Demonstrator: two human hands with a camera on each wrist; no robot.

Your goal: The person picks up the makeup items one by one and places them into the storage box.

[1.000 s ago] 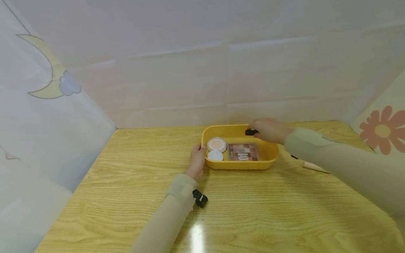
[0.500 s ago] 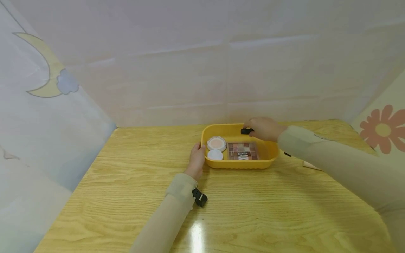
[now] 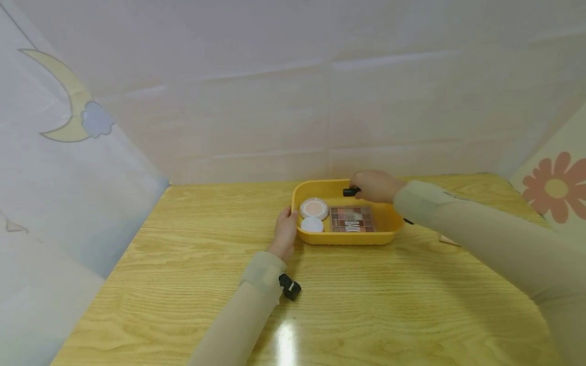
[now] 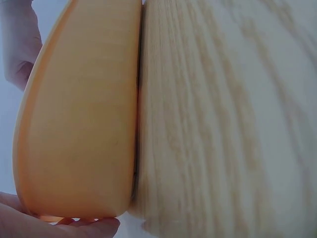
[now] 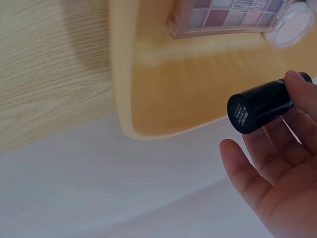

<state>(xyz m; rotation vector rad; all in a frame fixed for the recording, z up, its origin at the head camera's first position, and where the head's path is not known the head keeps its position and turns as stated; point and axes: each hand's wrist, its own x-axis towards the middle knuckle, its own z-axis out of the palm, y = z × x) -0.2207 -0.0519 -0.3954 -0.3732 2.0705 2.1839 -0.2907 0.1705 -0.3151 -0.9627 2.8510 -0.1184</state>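
A yellow tray [image 3: 348,239] stands on the wooden table near the back wall. My left hand [image 3: 285,234] grips its left end, thumb up at the rim. Over the tray's back right part, my right hand [image 3: 376,186] pinches a short black lipstick tube [image 5: 260,106] between thumb and fingers; the tube lies sideways, its labelled end showing in the right wrist view. Inside the tray an eyeshadow palette [image 3: 352,219] lies flat in the middle. To its left are a round clear-rimmed compact [image 3: 314,208] and a white round piece [image 3: 312,224], side by side.
A pale beige object [image 3: 449,240] lies on the table [image 3: 192,284] right of the tray, partly hidden by the right sleeve [image 3: 462,223]. Cloth-covered walls [image 3: 247,117] rise behind and at both sides, the back one close to the tray.
My right hand has shifted left above the tray, carrying the lipstick tube with it. The left hand and the tray have stayed in place.
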